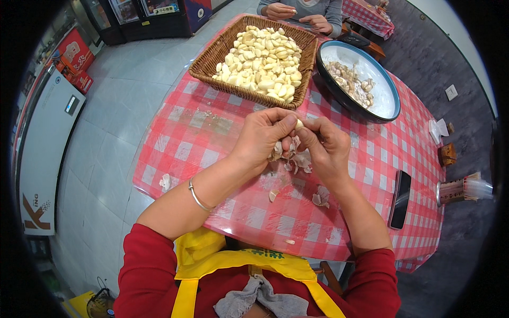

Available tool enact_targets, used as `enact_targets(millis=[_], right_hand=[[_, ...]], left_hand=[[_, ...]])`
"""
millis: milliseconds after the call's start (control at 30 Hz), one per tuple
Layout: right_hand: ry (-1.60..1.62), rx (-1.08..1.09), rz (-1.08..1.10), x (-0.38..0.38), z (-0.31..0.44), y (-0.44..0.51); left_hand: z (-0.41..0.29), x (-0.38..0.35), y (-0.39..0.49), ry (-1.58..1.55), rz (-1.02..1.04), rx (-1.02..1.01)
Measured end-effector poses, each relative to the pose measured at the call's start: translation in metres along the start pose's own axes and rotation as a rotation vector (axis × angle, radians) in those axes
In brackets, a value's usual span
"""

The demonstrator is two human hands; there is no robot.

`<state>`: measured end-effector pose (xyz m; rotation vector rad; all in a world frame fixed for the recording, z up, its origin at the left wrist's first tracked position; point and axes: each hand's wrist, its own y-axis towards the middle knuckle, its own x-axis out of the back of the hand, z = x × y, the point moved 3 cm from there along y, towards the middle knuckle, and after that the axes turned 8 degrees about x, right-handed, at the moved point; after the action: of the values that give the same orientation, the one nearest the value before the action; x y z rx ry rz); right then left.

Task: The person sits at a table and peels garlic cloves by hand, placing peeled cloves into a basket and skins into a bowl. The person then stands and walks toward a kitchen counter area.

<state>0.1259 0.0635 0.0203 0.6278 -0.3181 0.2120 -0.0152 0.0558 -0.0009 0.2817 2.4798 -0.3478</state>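
Observation:
Between the fingertips of both hands is a pale garlic clove (299, 124). My left hand (264, 133) pinches it from one side with thumb and forefinger, and my right hand (327, 147) grips it from the other. Papery garlic skins (298, 159) lie in a loose pile on the checked tablecloth under my hands. Beyond them stands a brown wicker basket (199, 71) heaped with peeled garlic cloves (262, 59). To its right, a white basin with a blue rim (383, 95) holds unpeeled garlic (348, 81).
A co-worker's hands (296, 16) are at the table's far side. A smartphone (399, 199) lies at the right, near a container of wrapped sticks (453, 190) and a tissue pack (436, 130). Skin scraps (321, 196) dot the red-and-white tablecloth (254, 216). A white freezer (45, 155) stands left.

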Motion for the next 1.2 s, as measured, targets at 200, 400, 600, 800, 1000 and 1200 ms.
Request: enact_targets(millis=[200, 400, 600, 800, 1000, 1200], right_hand=[[0.298, -0.148, -0.07, -0.003, -0.01, -0.003], [0.479, -0.286, -0.072, -0.006, -0.01, 0.002], [0.483, -0.222, -0.04, -0.009, -0.008, 0.004], [0.303, -0.165, -0.061, -0.006, -0.007, 0.001], [0.161, -0.114, -0.06, -0.008, -0.007, -0.001], [-0.058, -0.06, -0.022, -0.002, 0.0, -0.003]], left_hand=[[0.004, -0.004, -0.001, 0.044, -0.001, -0.015], [0.004, -0.005, 0.002, 0.009, 0.078, -0.038], [0.003, -0.004, 0.002, -0.074, 0.1, -0.035], [0.001, -0.008, 0.0, -0.022, 0.017, -0.042], [0.001, -0.004, -0.001, 0.026, -0.037, -0.058], [-0.003, -0.01, -0.008, 0.272, -0.047, -0.173]])
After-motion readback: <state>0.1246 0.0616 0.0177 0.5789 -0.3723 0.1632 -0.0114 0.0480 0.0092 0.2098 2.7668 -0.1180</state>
